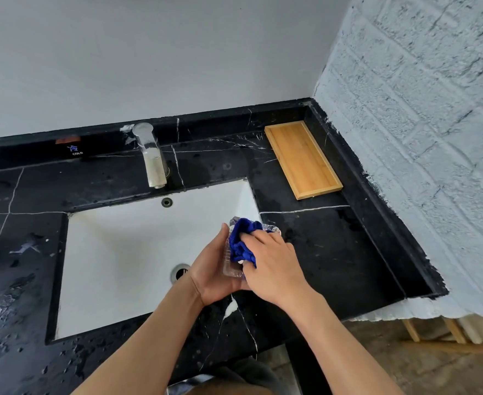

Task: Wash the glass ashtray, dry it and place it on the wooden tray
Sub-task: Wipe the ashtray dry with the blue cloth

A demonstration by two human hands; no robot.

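Note:
My left hand [213, 270] grips the clear glass ashtray [229, 263] from the left and holds it tilted over the right edge of the white sink [115, 252]. My right hand [271, 260] presses a blue cloth [241, 240] into the ashtray's hollow. The cloth and my fingers hide most of the glass. The wooden tray [301, 158] lies bare at the back right of the black marble counter, well apart from both hands.
A chrome tap [153, 155] stands behind the sink, with the drain [179, 272] just left of my left wrist. A white brick wall [420, 138] borders the counter [334, 252] on the right. The counter's front edge drops off near my forearms.

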